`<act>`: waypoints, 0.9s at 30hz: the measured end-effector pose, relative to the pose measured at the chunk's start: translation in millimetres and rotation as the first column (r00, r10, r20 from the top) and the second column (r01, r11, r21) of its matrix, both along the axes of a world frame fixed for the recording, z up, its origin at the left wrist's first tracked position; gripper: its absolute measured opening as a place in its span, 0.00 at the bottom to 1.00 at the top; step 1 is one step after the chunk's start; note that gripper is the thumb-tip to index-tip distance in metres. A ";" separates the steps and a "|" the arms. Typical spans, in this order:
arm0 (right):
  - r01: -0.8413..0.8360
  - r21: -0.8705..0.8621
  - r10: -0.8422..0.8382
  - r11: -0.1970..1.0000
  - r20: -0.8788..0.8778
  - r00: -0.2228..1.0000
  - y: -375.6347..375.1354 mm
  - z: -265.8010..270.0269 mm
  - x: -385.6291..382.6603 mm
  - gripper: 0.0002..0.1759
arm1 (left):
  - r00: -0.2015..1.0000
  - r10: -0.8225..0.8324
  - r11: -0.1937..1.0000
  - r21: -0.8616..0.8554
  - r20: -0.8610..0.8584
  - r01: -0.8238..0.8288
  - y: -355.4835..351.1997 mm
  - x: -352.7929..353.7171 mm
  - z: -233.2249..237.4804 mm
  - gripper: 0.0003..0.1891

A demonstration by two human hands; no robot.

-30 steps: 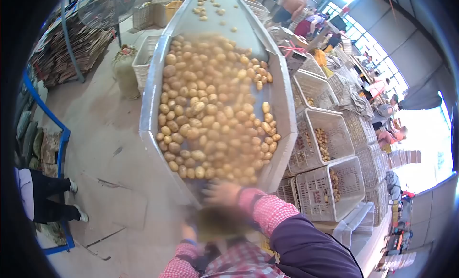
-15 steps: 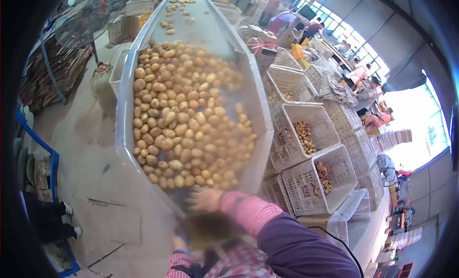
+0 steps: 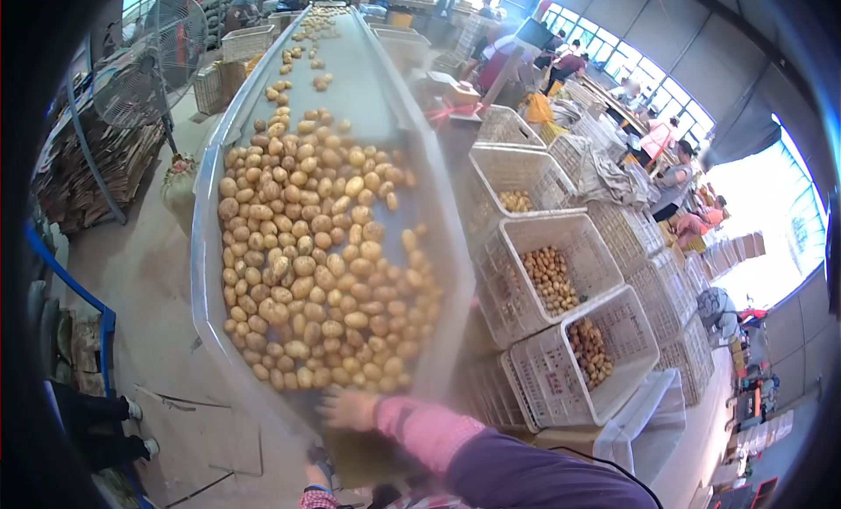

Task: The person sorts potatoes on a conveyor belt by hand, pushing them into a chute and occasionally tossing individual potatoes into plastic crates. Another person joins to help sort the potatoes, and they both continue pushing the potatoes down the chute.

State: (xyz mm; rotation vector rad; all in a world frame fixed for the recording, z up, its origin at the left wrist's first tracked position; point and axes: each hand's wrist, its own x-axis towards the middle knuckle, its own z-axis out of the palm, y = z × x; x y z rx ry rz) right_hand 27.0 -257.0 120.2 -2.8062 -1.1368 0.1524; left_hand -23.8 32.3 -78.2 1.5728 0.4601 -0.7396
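Note:
A heap of potatoes (image 3: pixel 298 281) covers the near end of a metal chute (image 3: pixel 203 246) in front of me. At the heap's near edge is my right hand (image 3: pixel 349 410), its fingers spread over the narrow outlet, close to the lowest potatoes. I cannot make out whether it touches them. Lower down, my left hand (image 3: pixel 319 467) is beside the left lip of the outlet. Its fingers are mostly hidden and blurred. Beneath my right hand is a blurred olive-brown patch that I cannot identify.
More potatoes lie scattered up the belt (image 3: pixel 337 53). Right of the chute stand plastic crates (image 3: pixel 578 360), some partly filled with potatoes. A large fan (image 3: pixel 144 71) and stacked flat material (image 3: pixel 96 159) are at left. Another person's legs (image 3: pixel 96 421) show lower left; several people work far right.
My view has tilted up slightly, so the chute and heap appear lower and further left. My right hand stays by the outlet with its fingers spread. More of the far belt shows.

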 end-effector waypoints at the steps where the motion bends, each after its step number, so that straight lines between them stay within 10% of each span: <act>1: 0.000 0.006 0.000 1.000 -0.009 1.000 1.2 -3.4 -0.7 0.18 | 0.999 -0.040 0.999 0.015 -0.009 0.040 -2.7 4.3 5.6 0.13; 7: -0.008 0.084 0.000 0.996 0.084 0.996 0.4 -19.5 -1.8 0.19 | 0.947 -0.256 0.946 0.252 0.196 0.203 15.6 5.7 -17.0 0.15; 10: -0.017 0.072 0.011 0.997 0.080 0.997 1.8 -13.4 -2.0 0.18 | 0.604 -0.668 0.496 0.865 0.435 -0.075 -10.4 -18.8 75.2 0.22; 13: -0.008 -0.013 0.008 1.000 -0.006 1.000 2.4 2.9 2.2 0.20 | 0.347 -0.752 0.625 0.774 0.560 0.104 -33.4 -21.7 124.7 0.26; 18: 0.097 -0.144 -0.128 0.985 -0.223 0.966 14.5 31.6 5.5 0.21 | -0.169 -0.820 0.397 0.756 0.547 0.521 -89.5 -2.6 208.4 0.21; 23: 0.615 0.219 -0.528 0.757 -0.349 0.774 6.3 79.1 -7.6 0.24 | -0.397 -0.916 -0.208 0.786 0.052 0.582 -129.0 52.1 193.3 0.22; 27: 0.752 0.478 -0.764 0.454 -0.227 0.605 -24.5 98.9 -46.8 0.25 | -0.585 -0.755 -0.016 0.882 0.298 0.470 -131.7 72.0 252.6 0.27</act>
